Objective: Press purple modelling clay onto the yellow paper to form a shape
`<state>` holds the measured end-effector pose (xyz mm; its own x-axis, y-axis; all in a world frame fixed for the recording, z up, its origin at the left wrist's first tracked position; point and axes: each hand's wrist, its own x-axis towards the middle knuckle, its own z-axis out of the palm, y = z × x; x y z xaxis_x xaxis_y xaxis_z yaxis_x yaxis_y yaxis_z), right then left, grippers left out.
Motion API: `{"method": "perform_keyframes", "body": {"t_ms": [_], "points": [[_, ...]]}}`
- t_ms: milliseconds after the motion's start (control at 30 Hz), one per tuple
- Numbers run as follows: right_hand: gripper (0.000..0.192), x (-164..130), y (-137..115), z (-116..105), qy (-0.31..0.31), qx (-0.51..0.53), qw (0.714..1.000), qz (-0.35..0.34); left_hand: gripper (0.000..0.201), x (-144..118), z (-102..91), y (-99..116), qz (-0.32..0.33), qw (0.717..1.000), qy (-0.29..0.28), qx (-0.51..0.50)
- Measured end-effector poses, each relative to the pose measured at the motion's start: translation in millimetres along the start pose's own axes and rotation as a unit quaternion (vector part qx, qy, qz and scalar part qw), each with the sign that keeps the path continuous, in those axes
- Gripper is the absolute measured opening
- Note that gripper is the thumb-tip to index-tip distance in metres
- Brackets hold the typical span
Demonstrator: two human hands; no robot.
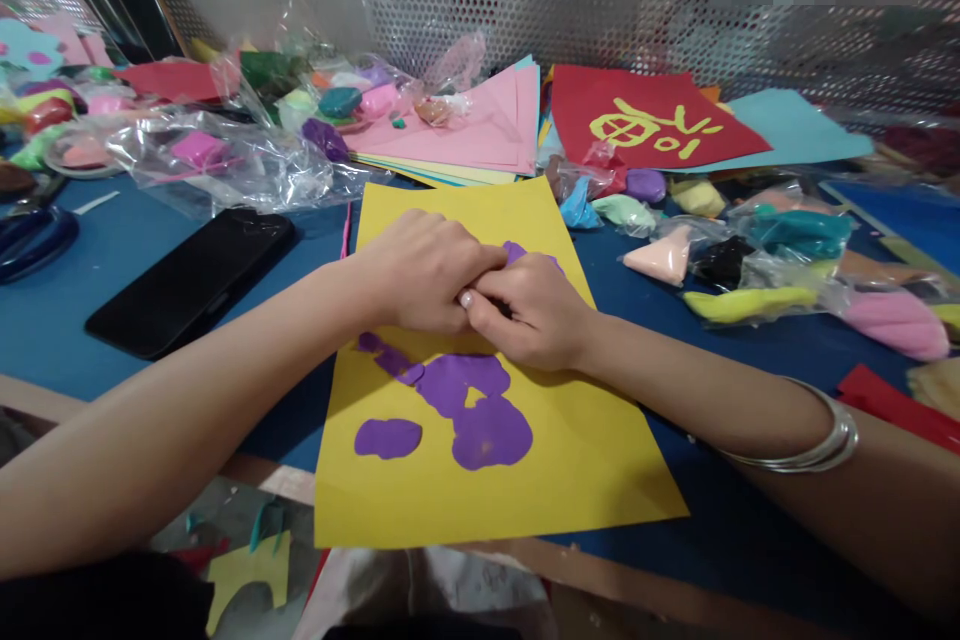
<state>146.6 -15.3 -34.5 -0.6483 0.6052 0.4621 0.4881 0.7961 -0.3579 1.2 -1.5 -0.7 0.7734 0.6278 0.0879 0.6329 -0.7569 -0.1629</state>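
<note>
My left hand (416,270) and right hand (529,310) meet over the yellow paper (480,480), fingers curled shut together on a lump of purple clay (517,252) that peeks out at their far side, probably to knead it right above the work. Nearer me, flattened purple patches (457,400) stick to the sheet, strung diagonally from upper left to lower right. The paper's long axis runs away from me across the blue bench (90,270), a black phone (191,280) to its left.

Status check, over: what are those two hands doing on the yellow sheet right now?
Left hand and right hand together, pinching purple clay. Flattened purple patches stuck on yellow paper. Black phone lies left, apart.
</note>
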Motion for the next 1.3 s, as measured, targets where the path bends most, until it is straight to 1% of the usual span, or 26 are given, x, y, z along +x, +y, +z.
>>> {"method": "perform_keyframes", "body": {"t_ms": [400,633,1300], "points": [[0.039,0.2,-0.4,-0.5,-0.005,-0.009,1.0,-0.001,0.023,-0.7,0.7,-0.5,0.005,1.0,0.01,-0.007],[0.039,-0.7,0.3,0.4,-0.005,-0.007,1.0,0.0,0.024,-0.4,0.7,0.1,-0.005,1.0,-0.006,-0.003],[0.039,-0.3,0.3,0.3,-0.001,-0.015,1.0,-0.007,0.024,-0.5,2.3,-0.9,0.001,1.0,-0.001,0.007]]}}
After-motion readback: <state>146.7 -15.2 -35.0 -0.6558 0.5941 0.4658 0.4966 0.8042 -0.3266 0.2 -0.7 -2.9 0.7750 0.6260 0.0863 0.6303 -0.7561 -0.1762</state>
